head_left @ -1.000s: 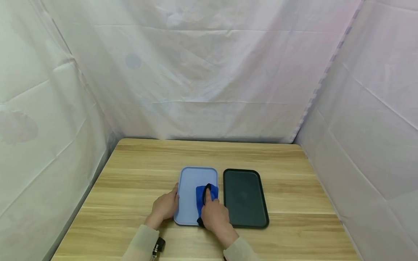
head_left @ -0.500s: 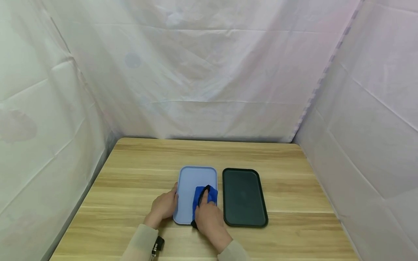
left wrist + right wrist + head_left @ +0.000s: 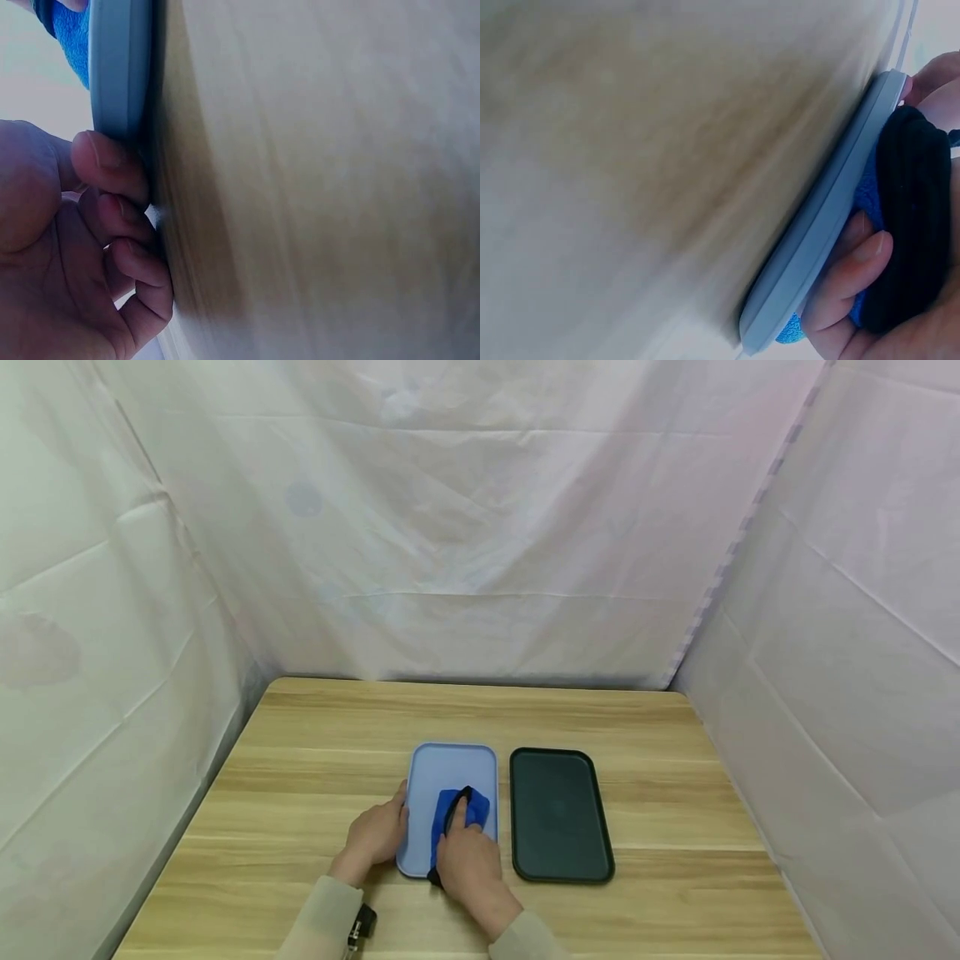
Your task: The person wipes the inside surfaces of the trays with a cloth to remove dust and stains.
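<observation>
The light blue tray [image 3: 438,768] lies flat on the wooden table. My left hand [image 3: 378,832] holds its left edge; in the left wrist view the curled fingers [image 3: 112,169] meet the outer side of the rim [image 3: 120,67]. On the tray's lower right part is a bright blue cloth [image 3: 441,827] with black edging. My right hand [image 3: 471,862] grips this cloth and presses it onto the tray, index finger stretched along the black strip. Seen from the right wrist, fingers [image 3: 855,270] bend around the bunched black edging [image 3: 911,217], and blue terry fabric shows beneath.
A dark green tray [image 3: 561,814] lies just right of the blue one, a narrow gap between them. The wooden table [image 3: 300,752] extends on all sides. White sheets [image 3: 480,527] hang behind and at both sides.
My right hand and the cloth have slid left across the blue tray, away from its right rim. The left hand has stayed at the tray's left edge.
</observation>
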Action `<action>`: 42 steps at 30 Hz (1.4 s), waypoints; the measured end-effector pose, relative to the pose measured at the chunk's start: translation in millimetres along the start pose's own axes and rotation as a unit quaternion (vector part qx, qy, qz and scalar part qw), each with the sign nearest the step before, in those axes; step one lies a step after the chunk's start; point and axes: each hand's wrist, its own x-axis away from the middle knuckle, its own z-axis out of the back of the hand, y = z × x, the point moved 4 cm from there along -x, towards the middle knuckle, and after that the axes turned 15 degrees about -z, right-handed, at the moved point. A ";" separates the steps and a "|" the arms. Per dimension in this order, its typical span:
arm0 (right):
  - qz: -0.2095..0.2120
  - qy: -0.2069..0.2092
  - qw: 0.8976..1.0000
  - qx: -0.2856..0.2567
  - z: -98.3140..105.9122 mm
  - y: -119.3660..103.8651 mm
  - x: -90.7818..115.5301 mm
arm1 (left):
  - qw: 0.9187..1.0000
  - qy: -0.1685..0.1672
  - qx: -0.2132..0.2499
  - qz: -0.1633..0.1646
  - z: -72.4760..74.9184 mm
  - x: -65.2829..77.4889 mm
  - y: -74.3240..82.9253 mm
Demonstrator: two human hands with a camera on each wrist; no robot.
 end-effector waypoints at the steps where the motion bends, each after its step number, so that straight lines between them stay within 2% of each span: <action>1: 0.001 0.001 1.000 0.002 -0.5 -1.5 0.3 | 1.000 0.000 -0.002 0.000 -0.2 0.0 -0.1; 12: 0.000 -0.015 1.000 -0.023 -6.6 -15.9 1.3 | 1.000 0.000 -0.007 -0.002 -2.5 0.0 -3.0; 26: 0.017 -0.006 1.000 -0.025 -4.7 -31.4 5.0 | 1.000 -0.001 0.005 -0.001 -2.1 -0.1 -1.7; 42: 0.019 -0.021 0.999 -0.034 -10.7 -44.7 5.3 | 1.000 -0.005 0.012 -0.001 -0.5 -0.4 0.4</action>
